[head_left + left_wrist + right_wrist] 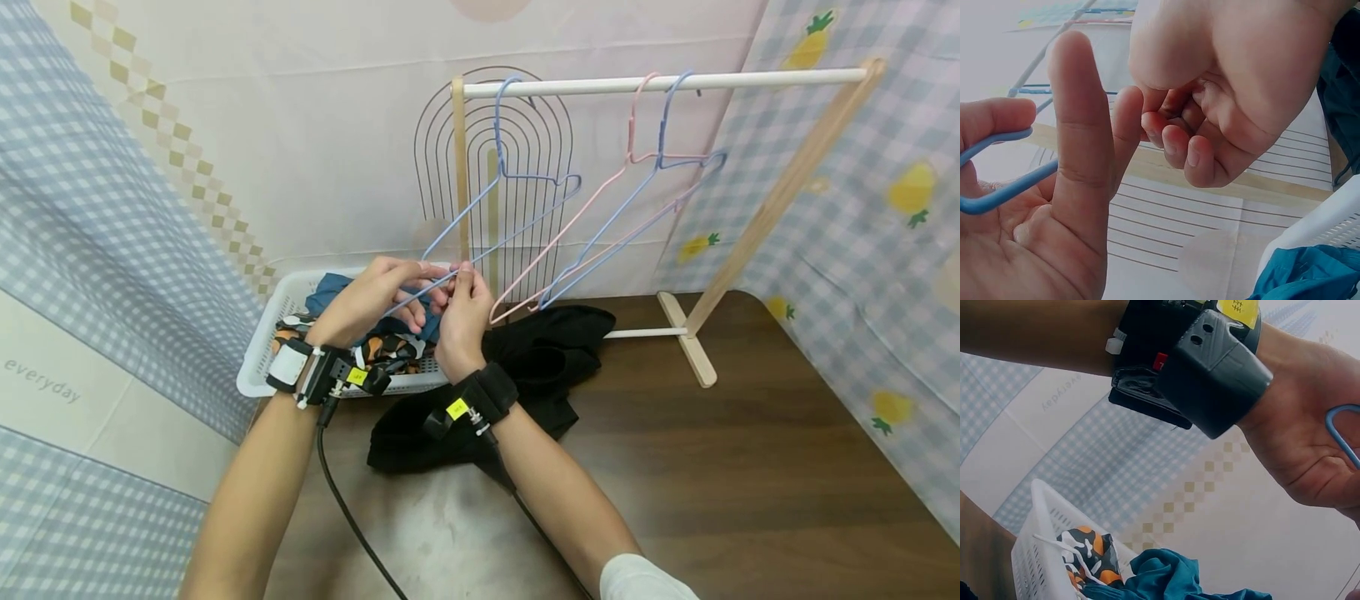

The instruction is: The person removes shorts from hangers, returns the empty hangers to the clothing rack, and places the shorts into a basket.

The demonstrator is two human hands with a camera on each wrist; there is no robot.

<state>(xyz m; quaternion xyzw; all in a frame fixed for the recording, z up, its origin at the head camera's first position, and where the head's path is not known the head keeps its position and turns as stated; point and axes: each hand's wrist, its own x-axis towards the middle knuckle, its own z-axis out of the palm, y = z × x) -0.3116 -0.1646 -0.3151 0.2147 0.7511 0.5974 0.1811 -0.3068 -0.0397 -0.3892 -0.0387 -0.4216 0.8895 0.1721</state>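
A blue clothes hanger (459,223) hangs from the rack's left end, its lower left corner drawn down between both hands. My left hand (367,298) holds that corner; the blue wire (1010,187) runs past its thumb and behind a raised finger in the left wrist view. My right hand (463,321) has its fingers curled and pinches the lower bar, its fingertips close to the left hand's. What lies inside that pinch is hidden. Below the right wrist, a black garment (555,350) lies crumpled on the table. The right wrist view catches the left hand's palm (1316,450).
Behind the hands stands a white basket (258,354) with teal cloth (1163,575) and patterned cloth (1094,550). The rack's white rail (570,87) also carries a pink hanger (562,237) and another blue hanger (618,217). A slanted wooden leg (780,200) supports its right end.
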